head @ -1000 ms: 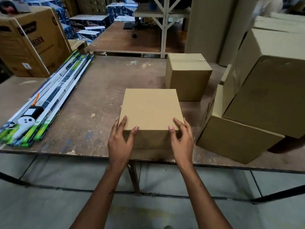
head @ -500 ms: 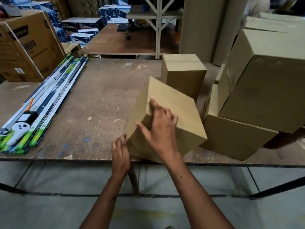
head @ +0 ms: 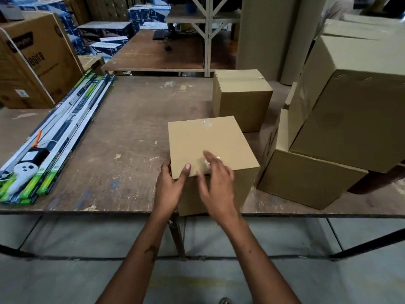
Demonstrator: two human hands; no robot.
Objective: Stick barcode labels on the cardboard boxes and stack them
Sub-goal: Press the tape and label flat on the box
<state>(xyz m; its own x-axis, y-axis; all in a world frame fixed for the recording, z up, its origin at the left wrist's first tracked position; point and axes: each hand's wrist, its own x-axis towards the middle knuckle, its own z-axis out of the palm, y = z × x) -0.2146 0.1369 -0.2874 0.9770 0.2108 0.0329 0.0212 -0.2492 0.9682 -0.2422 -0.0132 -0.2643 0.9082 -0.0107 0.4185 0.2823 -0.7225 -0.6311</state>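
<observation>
A plain cardboard box [head: 208, 141] stands flat at the near edge of the wooden table [head: 122, 137], a taped seam showing on its top. My left hand [head: 169, 185] grips its near left corner, thumb on the top face and fingers round the side. My right hand [head: 215, 181] is blurred over the near top edge, fingers spread and fairly straight, holding nothing. A second small box [head: 242, 97] stands behind it. At the right, a large box [head: 350, 102] lies tilted on another box [head: 306, 181]. No barcode labels are visible.
Long tube-light cartons [head: 65, 132] lie along the table's left side with a white controller [head: 23, 171] on them. A big printed carton [head: 35, 62] stands at far left. Cardboard rolls [head: 271, 36] and another table [head: 157, 53] are behind.
The box was flat under both hands, then tipped up on an edge and turned. Now it stands flat again on another face, and my right hand has slid towards its near edge.
</observation>
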